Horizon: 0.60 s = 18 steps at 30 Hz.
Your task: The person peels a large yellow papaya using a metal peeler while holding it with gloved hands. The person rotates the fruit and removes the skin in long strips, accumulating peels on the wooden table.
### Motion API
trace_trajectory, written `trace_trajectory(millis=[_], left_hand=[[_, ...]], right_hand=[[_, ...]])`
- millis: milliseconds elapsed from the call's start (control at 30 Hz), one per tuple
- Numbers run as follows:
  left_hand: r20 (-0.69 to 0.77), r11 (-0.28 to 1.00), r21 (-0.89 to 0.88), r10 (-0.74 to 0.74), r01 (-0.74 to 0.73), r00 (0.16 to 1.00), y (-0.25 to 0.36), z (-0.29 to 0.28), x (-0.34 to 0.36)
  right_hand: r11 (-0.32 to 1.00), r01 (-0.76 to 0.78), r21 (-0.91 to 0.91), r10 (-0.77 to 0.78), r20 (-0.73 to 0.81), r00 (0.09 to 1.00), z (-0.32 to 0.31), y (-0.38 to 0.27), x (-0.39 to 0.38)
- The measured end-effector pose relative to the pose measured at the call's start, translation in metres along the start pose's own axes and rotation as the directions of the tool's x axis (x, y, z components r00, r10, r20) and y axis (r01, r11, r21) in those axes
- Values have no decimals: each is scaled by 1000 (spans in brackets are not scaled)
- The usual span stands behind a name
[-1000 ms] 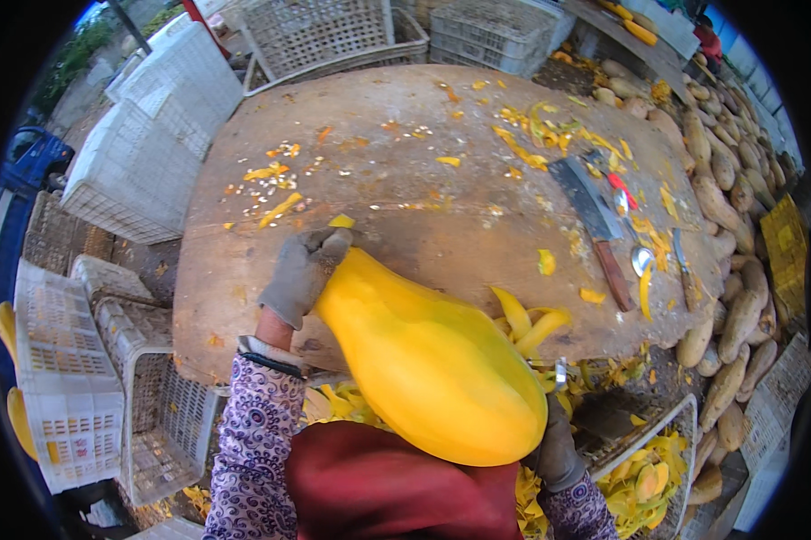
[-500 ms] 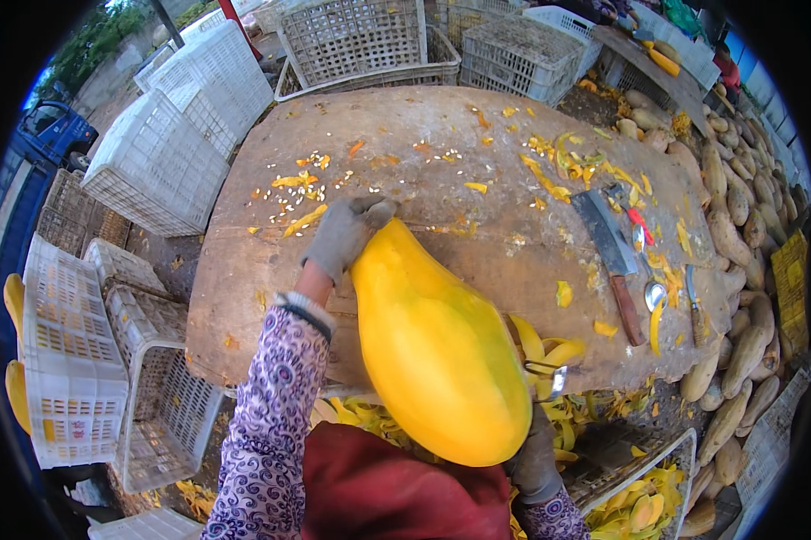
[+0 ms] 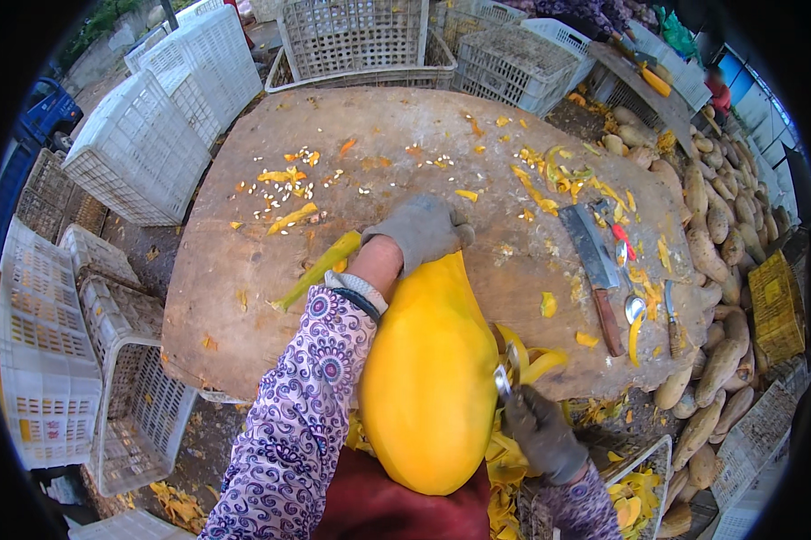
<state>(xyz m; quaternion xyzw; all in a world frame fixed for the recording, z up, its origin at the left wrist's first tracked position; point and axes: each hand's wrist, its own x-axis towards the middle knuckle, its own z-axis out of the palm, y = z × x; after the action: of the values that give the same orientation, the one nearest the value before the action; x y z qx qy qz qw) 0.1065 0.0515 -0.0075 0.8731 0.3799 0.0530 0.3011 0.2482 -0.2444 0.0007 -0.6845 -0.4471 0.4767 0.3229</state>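
Head view: big smooth yellow squash overhangs near edge of brown wooden table; gray-gloved left hand grips its neck, gray-gloved right hand grips shiny metal peeler. Looks mid-peel; next stroke calls for steady bracing.

The left hand covers the tip of the yellow squash; the right hand hides the handle of the peeler. A blue truck is cut off at left.

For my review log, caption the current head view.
Left hand on the narrow end of a squash, right hand holding a peeler at its side, cleaver on the board.
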Motion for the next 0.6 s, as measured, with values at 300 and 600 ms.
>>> trace_trajectory(millis=[300,600], left_hand=[[-130,992,-11,122,-124,984,-18,13,3],[-121,995,-74,64,-73,991,-24,15,3]], right_hand=[[703,379,-602,-157,388,908,-38,-69,126],[112,662,-741,-474,545,691,-38,-53,43]])
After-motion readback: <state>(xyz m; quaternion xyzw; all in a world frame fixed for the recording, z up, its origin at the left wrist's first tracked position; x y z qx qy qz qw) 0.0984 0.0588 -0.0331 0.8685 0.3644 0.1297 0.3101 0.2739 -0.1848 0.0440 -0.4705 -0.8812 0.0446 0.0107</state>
